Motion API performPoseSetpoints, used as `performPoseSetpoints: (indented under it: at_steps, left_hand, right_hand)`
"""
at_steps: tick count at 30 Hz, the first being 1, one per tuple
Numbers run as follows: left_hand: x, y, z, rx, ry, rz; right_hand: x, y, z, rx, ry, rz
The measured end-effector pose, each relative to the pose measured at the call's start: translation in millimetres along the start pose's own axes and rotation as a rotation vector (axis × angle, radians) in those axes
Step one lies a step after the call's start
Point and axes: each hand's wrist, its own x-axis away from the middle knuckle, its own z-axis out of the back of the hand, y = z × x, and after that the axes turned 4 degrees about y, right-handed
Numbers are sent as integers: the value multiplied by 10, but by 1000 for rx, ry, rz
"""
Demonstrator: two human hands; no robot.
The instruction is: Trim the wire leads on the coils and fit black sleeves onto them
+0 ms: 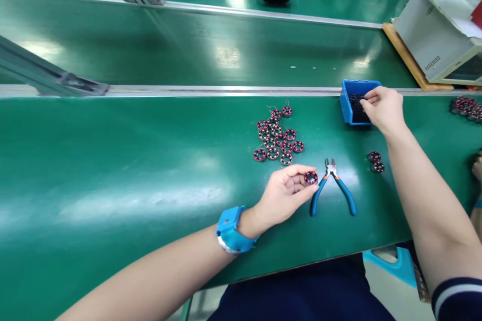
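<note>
Grip (367, 103) perhaps pinching hidden black pieces (356, 109).

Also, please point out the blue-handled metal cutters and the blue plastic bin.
Blue-handled metal cutters (317, 199), head view: on the left handle as seen.
Blue plastic bin (345, 106), head view: on its left wall.

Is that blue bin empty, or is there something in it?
Not empty: small black pieces lie in the bin, and the right hand reaches over its edge. How deep they go, I cannot tell.
</note>
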Motion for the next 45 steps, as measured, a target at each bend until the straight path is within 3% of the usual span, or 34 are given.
performPoseSetpoints:
  at_steps: [2, 5, 8, 10, 15, 37, 45]
  left_hand:
    - [1, 7, -1, -20, 8, -15]
    - [3, 18, -8, -41, 9, -49]
    - [4, 18, -20, -50, -4, -90]
    - [5, 10, -30, -60, -1, -115]
    - [12, -4, -42, -95, 9, -138]
    - [14, 28, -50, -98, 3, -139]
    - [16, 30, -45, -128, -1, -135]
  right_hand:
    - [305, -189, 68, -285, 25, -56]
    - [972, -507, 102, -739, -174, -181]
    - [1515, -683, 44, -940, -319, -369]
    - [1666, -696, -15, -986, -377, -430]
    - [1622, -616, -92, -999, -417, -472]
    - [1638, -631, -57, -1029, -424, -449]
    - [1686, -595, -53, -933, -477, -298]
